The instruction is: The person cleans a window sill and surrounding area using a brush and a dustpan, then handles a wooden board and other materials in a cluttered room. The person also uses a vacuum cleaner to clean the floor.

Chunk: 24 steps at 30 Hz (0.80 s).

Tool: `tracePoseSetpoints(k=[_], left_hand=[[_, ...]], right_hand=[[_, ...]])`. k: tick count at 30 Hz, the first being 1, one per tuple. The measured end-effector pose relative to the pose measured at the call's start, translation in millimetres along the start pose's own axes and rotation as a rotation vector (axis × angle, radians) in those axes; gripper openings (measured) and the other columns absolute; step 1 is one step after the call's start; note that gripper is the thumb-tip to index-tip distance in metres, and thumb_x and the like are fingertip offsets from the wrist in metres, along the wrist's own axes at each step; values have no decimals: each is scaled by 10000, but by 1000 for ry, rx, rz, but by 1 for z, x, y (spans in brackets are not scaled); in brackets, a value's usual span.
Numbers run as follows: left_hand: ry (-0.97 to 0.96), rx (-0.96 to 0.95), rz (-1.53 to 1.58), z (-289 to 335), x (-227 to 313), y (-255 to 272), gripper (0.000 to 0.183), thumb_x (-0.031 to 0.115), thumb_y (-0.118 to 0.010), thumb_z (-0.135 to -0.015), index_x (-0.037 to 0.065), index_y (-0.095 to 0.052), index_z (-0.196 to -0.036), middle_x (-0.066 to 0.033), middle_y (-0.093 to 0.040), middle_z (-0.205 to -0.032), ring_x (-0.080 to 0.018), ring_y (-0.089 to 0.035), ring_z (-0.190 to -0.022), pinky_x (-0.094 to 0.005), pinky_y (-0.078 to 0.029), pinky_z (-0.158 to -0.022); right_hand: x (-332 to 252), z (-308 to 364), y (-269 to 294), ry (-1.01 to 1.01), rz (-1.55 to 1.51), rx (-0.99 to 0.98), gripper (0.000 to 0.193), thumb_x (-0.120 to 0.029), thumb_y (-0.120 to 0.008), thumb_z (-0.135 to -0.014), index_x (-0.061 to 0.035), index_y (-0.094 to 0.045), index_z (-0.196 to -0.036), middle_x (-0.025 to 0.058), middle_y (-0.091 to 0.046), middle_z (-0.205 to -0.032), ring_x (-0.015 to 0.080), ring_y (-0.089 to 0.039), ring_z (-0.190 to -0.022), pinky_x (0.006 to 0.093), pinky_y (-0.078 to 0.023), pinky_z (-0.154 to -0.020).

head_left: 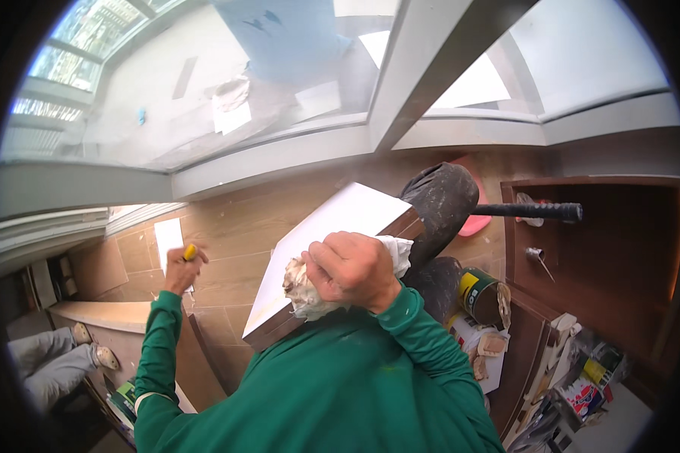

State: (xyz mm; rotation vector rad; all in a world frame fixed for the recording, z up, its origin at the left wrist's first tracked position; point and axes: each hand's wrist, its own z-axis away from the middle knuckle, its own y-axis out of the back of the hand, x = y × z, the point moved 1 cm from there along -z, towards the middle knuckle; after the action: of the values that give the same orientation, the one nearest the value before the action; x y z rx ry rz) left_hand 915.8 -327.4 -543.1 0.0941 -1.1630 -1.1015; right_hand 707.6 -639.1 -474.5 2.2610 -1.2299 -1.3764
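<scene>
Across my lap lies a thick board (340, 219) with a white face and brown edges, tilted up to the right. My right hand (351, 268) is closed around a crumpled, stained white rag (306, 294) and rests over the board's near edge. Out to the left, away from the board, my left hand (183, 269) is closed on a small tool with a yellow handle (191, 252). The rest of that tool is hidden by the fingers. Behind this hand, a white strip (168, 238) lies on the wood-look floor.
An open brown cabinet carcass (597, 257) stands at right, with a black-gripped handle (533, 211) in front. Near my knee is a yellow-and-black can (479, 294). Glass panes (227, 83) in grey frames run along the far side. Another person's legs (45, 362) show at lower left.
</scene>
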Motion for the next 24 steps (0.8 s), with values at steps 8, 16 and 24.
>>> tracePoseSetpoints(k=[8, 16, 24], left_hand=[[347, 254, 531, 125, -99, -124, 360, 32, -601, -793, -5, -652, -1147, -72, -694, -881, -91, -599, -700, -251, -486, -659], [39, 379, 504, 98, -49, -155, 415, -23, -586, -798, 2, -630, -1210, -70, -686, -994, -28, -538, -736, -207, -448, -650], [181, 299, 719, 67, -51, -117, 301, 77, -561, -749, -58, -681, -990, -107, -691, -891, -133, -608, -715, -240, -470, -653]], right_hand=[[5, 16, 40, 33, -49, 344, 200, -83, -681, -705, -43, -665, -901, 117, -625, -778, 232, -621, -625, 301, -493, -526], [94, 44, 80, -581, -549, 53, 617, -335, -645, -844, 13, -478, -1325, 161, -602, -1170, 87, -567, -686, 215, -431, -604], [94, 28, 50, -619, -405, -137, 436, -372, -722, -809, -51, -610, -1081, 137, -661, -1090, 219, -619, -970, 327, -468, -867]])
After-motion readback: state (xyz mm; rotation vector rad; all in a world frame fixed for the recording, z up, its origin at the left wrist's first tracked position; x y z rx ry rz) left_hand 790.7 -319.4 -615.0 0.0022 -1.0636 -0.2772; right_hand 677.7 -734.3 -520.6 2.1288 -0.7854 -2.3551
